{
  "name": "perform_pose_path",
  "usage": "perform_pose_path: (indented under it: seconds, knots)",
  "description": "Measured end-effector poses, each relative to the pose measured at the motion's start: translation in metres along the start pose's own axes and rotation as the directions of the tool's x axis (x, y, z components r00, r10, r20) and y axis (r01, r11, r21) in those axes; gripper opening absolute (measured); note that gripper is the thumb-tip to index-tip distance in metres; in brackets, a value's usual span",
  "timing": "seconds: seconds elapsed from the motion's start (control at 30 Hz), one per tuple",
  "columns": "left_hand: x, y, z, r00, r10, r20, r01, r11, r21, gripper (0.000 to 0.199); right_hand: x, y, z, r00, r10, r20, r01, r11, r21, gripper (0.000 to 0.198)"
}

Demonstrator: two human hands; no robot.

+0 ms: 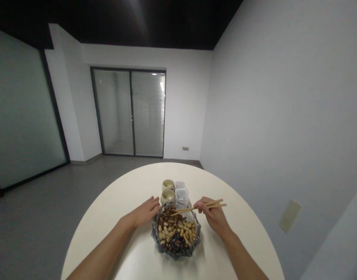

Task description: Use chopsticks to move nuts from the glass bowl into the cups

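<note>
A pair of wooden chopsticks (215, 204) is held in my right hand (212, 216), tips pointing left over the back of a scalloped clear glass bowl (197, 238). Inside the bowl lie dark sunflower seeds (167, 214) at the back left, pistachios (166, 232) at the left, peanuts (188, 230) at the right and dark glossy pieces (178, 244) at the front. My left hand (147, 212) rests with fingers stretched out, its fingertips by the bowl's back left rim. Whether the chopstick tips grip a seed is too small to tell.
Behind the bowl stand two beige round cups (168, 196) and two white square cups (182, 195), in two rows. All of it sits on a round cream table (132, 179). A white wall (283, 116) runs close along the right side.
</note>
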State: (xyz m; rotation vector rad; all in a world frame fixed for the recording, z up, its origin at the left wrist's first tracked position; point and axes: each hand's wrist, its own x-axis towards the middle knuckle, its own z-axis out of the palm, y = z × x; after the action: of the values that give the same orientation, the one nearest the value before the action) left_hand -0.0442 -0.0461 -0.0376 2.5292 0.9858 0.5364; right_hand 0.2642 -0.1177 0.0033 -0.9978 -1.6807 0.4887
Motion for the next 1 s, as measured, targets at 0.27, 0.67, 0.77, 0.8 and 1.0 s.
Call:
perform_pose_path:
  seconds: [0.27, 0.67, 0.77, 0.8, 1.0]
  knots:
    - [0.001, 0.004, -0.002, 1.0, 0.005, -0.001, -0.005, 1.0, -0.015, 0.05, -0.001, 0.002, -0.003, 0.996, -0.089, 0.032, 0.088, 0.996, 0.007, 0.046]
    - [0.001, 0.0, -0.002, 1.0, -0.012, 0.004, 0.012, 0.999, -0.039, 0.052, -0.002, -0.007, -0.004, 0.992, -0.077, 0.097, 0.078, 0.997, -0.006, 0.044]
    - [0.0, 0.0, -0.003, 1.0, -0.012, 0.011, 0.013, 0.999, -0.039, 0.052, -0.003, -0.005, -0.003, 0.995, -0.059, 0.076, 0.06, 0.998, -0.005, 0.043]
    - [0.0, 0.001, -0.003, 1.0, -0.009, 0.01, 0.009, 0.999, -0.035, 0.052, -0.003, -0.004, -0.003, 0.996, -0.05, 0.068, 0.051, 0.999, -0.004, 0.043]
    - [-0.002, 0.0, -0.003, 1.0, -0.017, 0.015, 0.017, 1.0, -0.001, 0.054, -0.003, -0.008, -0.003, 1.0, -0.022, -0.01, 0.023, 0.997, 0.067, 0.045]
